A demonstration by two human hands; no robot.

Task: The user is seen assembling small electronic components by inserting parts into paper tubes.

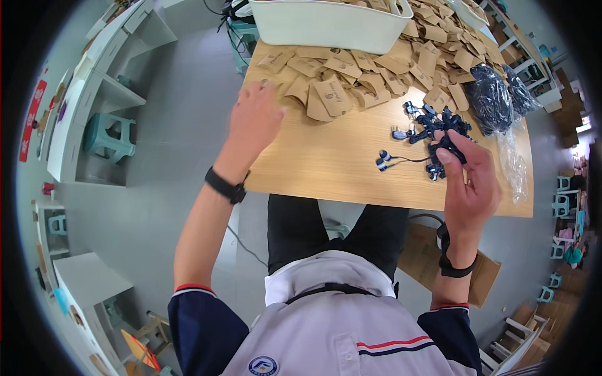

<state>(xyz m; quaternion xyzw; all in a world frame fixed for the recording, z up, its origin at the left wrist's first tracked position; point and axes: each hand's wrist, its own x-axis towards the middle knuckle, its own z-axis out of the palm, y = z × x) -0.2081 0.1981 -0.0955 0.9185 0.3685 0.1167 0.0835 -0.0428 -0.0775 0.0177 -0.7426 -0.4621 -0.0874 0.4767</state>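
Note:
My right hand (pixel 471 178) pinches a bundled pair of dark blue earphones (pixel 453 149) between thumb and fingers. Two silver-blue earbuds (pixel 382 160) trail on a cable to the left of it, low over the table. A heap of similar earphones (pixel 433 122) lies just beyond that hand. My left hand (pixel 256 117), slightly blurred, reaches over the table's left edge beside flat brown paper boxes (pixel 332 95). Its thumb stands apart from the fingers, and nothing shows in its grasp. The fingertips overlap the nearest boxes, so touching or not cannot be told.
A white plastic bin (pixel 332 28) stands at the back of the wooden table (pixel 338 169), with many brown boxes piled around it. Plastic bags of dark blue items (pixel 492 100) lie at the right edge. A green stool (pixel 110 139) and white desks are off to the left.

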